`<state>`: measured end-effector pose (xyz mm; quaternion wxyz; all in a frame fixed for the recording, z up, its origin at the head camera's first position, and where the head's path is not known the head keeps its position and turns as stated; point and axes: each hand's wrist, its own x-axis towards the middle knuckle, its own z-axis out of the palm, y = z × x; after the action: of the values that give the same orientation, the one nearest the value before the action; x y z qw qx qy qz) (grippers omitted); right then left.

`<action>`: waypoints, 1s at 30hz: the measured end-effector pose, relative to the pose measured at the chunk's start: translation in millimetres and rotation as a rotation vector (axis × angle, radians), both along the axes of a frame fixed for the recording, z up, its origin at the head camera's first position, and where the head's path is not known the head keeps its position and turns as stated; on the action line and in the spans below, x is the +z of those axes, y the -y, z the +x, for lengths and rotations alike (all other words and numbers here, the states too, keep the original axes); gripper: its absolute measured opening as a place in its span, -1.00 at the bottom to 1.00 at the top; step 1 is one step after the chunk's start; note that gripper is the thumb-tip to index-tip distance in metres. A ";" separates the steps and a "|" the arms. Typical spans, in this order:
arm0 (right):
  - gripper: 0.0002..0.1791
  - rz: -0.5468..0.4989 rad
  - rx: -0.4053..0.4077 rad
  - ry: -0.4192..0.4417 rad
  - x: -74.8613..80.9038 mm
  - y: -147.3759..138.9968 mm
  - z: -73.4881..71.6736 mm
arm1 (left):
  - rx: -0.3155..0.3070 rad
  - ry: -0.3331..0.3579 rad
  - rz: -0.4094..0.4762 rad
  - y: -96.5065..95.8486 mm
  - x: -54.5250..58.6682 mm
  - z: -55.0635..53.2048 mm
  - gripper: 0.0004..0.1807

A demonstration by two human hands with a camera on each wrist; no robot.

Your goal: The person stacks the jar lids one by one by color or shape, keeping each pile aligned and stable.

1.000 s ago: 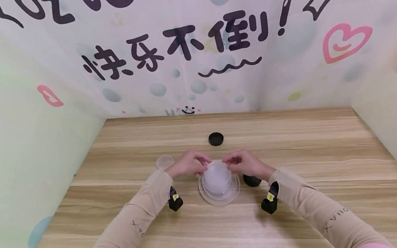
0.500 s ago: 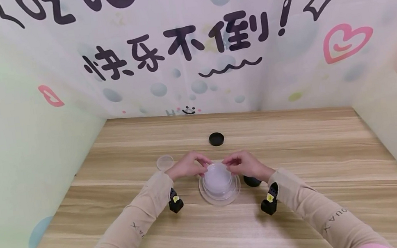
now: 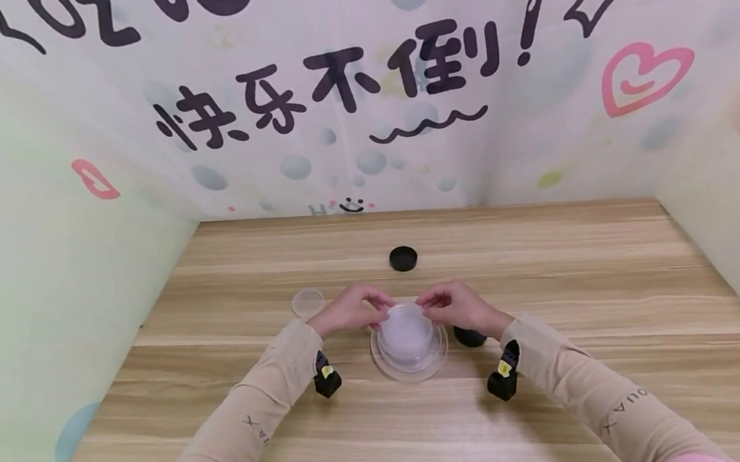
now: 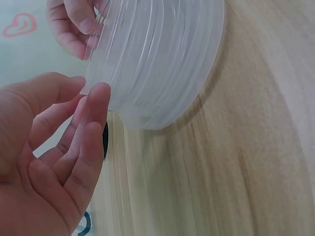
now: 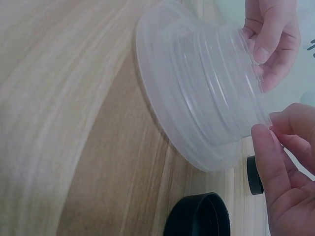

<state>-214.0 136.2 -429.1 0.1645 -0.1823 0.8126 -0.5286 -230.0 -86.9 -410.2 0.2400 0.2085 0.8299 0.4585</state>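
In the head view, the left hand (image 3: 350, 308) and right hand (image 3: 458, 305) are pinching the rim of a clear plastic stack (image 3: 408, 338) standing just below centre. The left wrist view is showing the stack in the upper middle; the right wrist view, a black cap (image 5: 193, 216) at bottom centre.

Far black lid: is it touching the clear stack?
No, the head view shows table between the far black lid and clear stack.

Downward head view, close wrist views, shared containers (image 3: 406, 334)
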 end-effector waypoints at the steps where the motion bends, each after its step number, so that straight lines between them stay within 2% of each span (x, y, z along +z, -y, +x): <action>1: -0.76 0.003 -0.001 -0.001 -1.3 -0.4 -0.8 | 0.003 0.002 -0.002 0.4 0.3 0.3 -0.73; 13: -0.76 -0.011 -0.009 0.000 0.2 -1.4 -2.5 | 0.052 0.004 0.001 7.8 7.5 -0.6 -0.69; 21: -0.73 0.015 0.004 -0.049 14.8 0.6 -4.1 | 0.083 -0.041 0.003 21.5 12.7 -2.4 -0.70; 30: -0.76 0.016 0.028 -0.095 32.5 15.6 -17.1 | 0.136 -0.036 0.002 42.9 17.8 -3.3 -0.66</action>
<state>-231.2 120.7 -396.6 0.1348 -0.2172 0.8211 -0.5104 -233.4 -129.8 -392.4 0.1931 0.1600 0.8460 0.4705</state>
